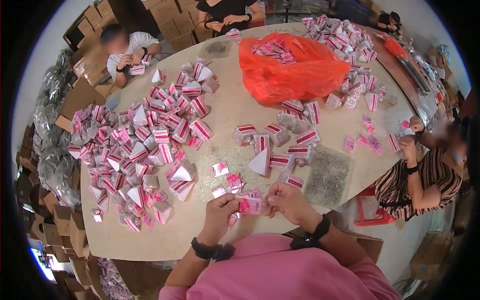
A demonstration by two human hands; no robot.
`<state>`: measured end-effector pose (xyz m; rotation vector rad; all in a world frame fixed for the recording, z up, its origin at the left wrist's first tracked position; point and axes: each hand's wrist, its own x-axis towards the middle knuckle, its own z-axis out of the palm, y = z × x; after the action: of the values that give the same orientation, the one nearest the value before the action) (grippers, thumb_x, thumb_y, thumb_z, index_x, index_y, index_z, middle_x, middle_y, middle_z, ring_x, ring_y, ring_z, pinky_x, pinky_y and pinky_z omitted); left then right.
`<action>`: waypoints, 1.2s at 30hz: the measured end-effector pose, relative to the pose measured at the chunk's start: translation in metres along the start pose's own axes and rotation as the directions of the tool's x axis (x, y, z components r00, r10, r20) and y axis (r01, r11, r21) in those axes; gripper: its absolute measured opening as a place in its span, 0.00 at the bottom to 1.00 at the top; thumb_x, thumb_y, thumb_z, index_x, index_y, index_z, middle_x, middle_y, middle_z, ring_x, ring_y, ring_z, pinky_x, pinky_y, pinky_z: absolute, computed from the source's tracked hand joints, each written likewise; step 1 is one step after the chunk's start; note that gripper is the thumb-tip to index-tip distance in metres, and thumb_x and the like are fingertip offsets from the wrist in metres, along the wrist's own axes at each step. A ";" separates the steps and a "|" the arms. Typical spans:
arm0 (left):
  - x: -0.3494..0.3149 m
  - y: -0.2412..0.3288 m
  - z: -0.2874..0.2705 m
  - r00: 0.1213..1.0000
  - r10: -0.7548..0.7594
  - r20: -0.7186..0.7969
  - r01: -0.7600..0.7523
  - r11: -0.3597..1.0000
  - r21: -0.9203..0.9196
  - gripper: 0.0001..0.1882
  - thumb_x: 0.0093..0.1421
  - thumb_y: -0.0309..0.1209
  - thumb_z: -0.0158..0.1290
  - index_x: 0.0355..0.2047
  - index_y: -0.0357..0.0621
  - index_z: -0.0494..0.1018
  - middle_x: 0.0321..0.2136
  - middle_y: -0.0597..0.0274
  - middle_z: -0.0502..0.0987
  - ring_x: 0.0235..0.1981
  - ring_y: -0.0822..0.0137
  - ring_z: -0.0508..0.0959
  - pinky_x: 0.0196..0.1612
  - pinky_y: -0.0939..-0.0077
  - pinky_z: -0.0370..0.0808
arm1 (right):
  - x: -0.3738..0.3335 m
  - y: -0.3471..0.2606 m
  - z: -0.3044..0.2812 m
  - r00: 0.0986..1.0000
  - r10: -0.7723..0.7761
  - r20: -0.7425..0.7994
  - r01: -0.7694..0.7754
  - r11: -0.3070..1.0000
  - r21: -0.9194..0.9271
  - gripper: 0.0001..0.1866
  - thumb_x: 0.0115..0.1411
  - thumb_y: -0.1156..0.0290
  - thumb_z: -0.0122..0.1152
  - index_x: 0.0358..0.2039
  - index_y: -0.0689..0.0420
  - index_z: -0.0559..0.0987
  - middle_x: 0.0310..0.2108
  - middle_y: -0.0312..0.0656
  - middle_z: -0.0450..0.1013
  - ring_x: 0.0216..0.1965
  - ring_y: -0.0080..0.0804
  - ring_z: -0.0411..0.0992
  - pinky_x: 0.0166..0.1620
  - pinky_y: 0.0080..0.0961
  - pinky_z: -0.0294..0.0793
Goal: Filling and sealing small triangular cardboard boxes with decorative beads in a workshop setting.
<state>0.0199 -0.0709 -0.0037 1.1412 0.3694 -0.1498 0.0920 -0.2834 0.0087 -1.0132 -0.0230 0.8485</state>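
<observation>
The grip of the left hand point(218, 214) is pinched, thumb against fingers, on a pink printed piece point(253, 201) at the lower centre of the frame, just above the near edge of the pale surface point(222, 112). The right hand point(294, 204) comes in beside it with fingers curled and thumb drawn close to them, its tips right by the piece's right edge; from where I stand I can't tell whether anything small is caught between them. Just above the left hand lie a few pink-and-white cards point(219, 169), with glittery bits scattered around them. A big heap of wedge-shaped pieces point(161, 136), white with pink bands, spreads over the left of the frame, and a looser cluster of similar wedges point(259, 161) sits at the centre. Right of that cluster, a flat clear tray or bag point(328, 176) holds a mass of small metallic bits. A red plastic bag point(295, 82) with pink pieces in its mouth bulges at upper centre. Around the far side, a person in white point(140, 44), another in black point(225, 10) and one in stripes point(425, 190) have their own hands raised.
</observation>
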 end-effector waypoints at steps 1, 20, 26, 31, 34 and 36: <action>-0.002 0.001 0.001 0.999 0.051 -0.008 -0.049 0.988 0.148 0.06 0.60 0.20 0.49 0.37 0.34 0.72 0.30 0.65 0.74 0.33 0.75 0.75 0.39 0.80 0.75 | 0.002 -0.001 0.001 1.000 -0.021 -0.022 0.019 0.998 -0.055 0.03 0.58 0.80 0.52 0.34 0.62 0.69 0.27 0.44 0.73 0.26 0.29 0.73 0.29 0.23 0.74; -0.012 0.015 0.013 0.977 0.021 0.214 -0.066 0.977 0.203 0.27 0.53 0.16 0.54 0.53 0.35 0.62 0.28 0.69 0.67 0.29 0.80 0.68 0.33 0.86 0.68 | 0.025 0.027 0.003 0.996 -0.022 0.092 0.030 0.996 -0.089 0.05 0.58 0.74 0.58 0.33 0.61 0.74 0.26 0.37 0.72 0.24 0.21 0.69 0.29 0.19 0.70; -0.009 0.010 0.009 0.968 -0.008 0.249 -0.043 0.979 0.200 0.28 0.52 0.16 0.55 0.53 0.38 0.61 0.28 0.68 0.68 0.29 0.78 0.69 0.32 0.84 0.70 | 0.027 0.032 0.005 0.991 -0.034 0.130 0.050 0.991 -0.127 0.05 0.58 0.74 0.58 0.33 0.61 0.74 0.30 0.35 0.72 0.31 0.19 0.69 0.35 0.19 0.70; -0.006 0.012 0.008 0.971 -0.018 0.239 -0.049 0.962 0.270 0.29 0.52 0.16 0.55 0.54 0.41 0.60 0.29 0.68 0.68 0.30 0.77 0.70 0.33 0.83 0.71 | 0.029 0.031 0.015 0.989 0.004 0.148 -0.016 0.997 0.081 0.05 0.59 0.73 0.59 0.34 0.60 0.74 0.32 0.34 0.71 0.34 0.19 0.68 0.40 0.19 0.68; -0.006 0.007 0.005 0.969 0.012 0.248 -0.103 0.928 0.359 0.30 0.52 0.18 0.56 0.55 0.42 0.59 0.30 0.66 0.69 0.31 0.74 0.71 0.35 0.80 0.71 | 0.032 0.038 0.017 0.991 0.002 0.133 -0.036 0.967 0.254 0.05 0.59 0.73 0.58 0.34 0.60 0.74 0.32 0.34 0.72 0.34 0.19 0.68 0.40 0.19 0.68; -0.010 0.008 0.008 0.959 0.186 0.212 -0.275 0.787 0.552 0.29 0.52 0.20 0.56 0.54 0.42 0.60 0.32 0.64 0.71 0.31 0.71 0.72 0.35 0.78 0.71 | 0.034 0.039 0.017 0.994 -0.007 0.108 -0.023 0.960 0.279 0.05 0.59 0.73 0.58 0.34 0.59 0.74 0.33 0.35 0.73 0.33 0.20 0.68 0.39 0.19 0.68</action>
<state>0.0146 -0.0753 0.0093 1.7608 0.0373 -0.1313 0.0849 -0.2400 -0.0231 -0.7010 0.0098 0.8855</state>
